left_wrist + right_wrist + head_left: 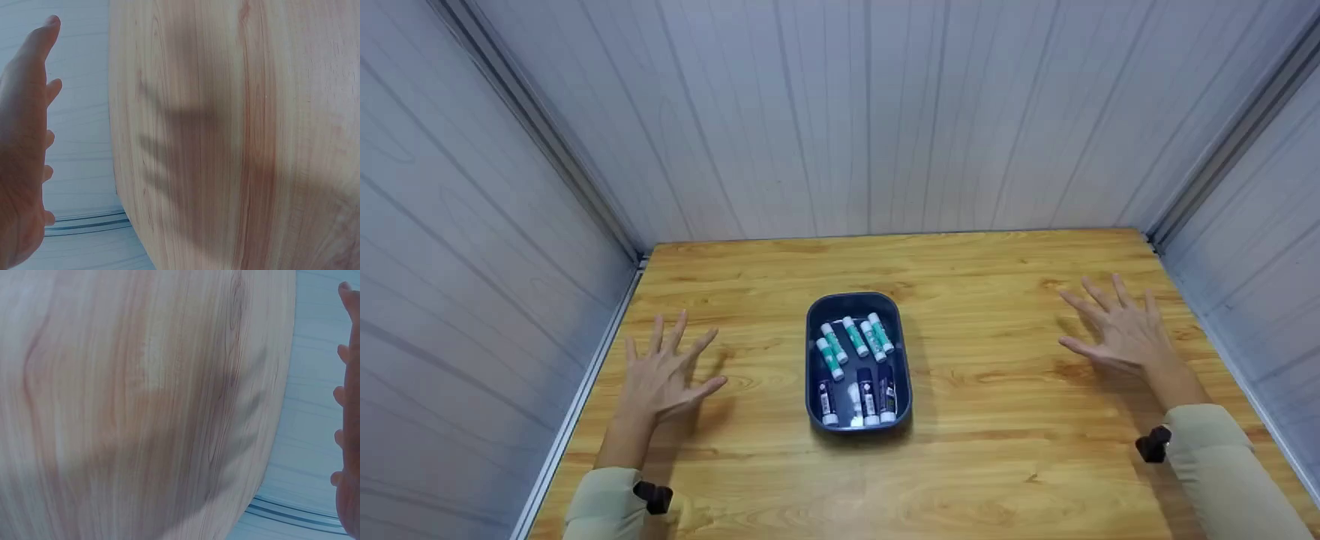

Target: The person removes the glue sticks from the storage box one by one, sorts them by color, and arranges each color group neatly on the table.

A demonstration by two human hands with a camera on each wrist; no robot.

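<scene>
A dark blue tray (813, 375) sits mid-table in the head view. It holds several green-and-white tubes (855, 337) at the back and several dark tubes (868, 395) with white caps at the front. My left hand (664, 373) hovers over the table left of the tray, fingers spread and straight, holding nothing. My right hand (1117, 326) hovers right of the tray, also spread and empty. The left wrist view shows the left hand (25, 146) above bare wood with its shadow. In the right wrist view, only the right hand (350, 410) at the frame's edge shows.
The wooden table (990, 450) is enclosed by pale panel walls (840, 112) on the left, back and right. Metal rails (577, 405) run along the table's side edges. Black wrist mounts (1153, 444) sit at both sleeves.
</scene>
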